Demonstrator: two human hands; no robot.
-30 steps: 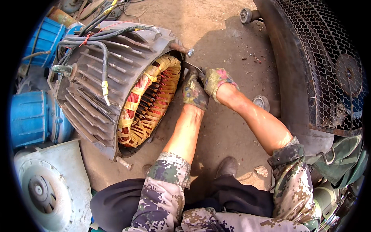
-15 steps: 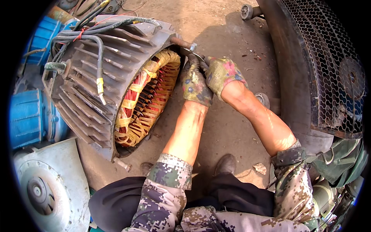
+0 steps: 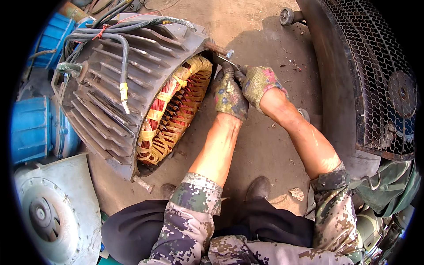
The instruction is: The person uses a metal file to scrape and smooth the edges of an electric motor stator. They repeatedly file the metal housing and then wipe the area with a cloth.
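Note:
A large grey finned motor housing lies on its side at the left. Its open end shows a ring of red copper windings bound with yellow tape. My left hand, in a stained patterned work glove, is closed by the far rim of that opening. Beside it, touching or nearly so, my gloved right hand is curled round a thin, shiny metal tool, whose kind I cannot make out. The tool points toward the rim near a long rusty bolt. Fingertips of both hands are largely hidden.
Dark cables tied with red wire hang over the housing. Blue motors and a grey fan casing crowd the left. At the right stands a dark metal body with mesh grille and wheels. A stone lies on the floor.
The housing and both hands sit slightly farther right in the picture, as the view has shifted a little. My hands keep nearly the same place at the rim.

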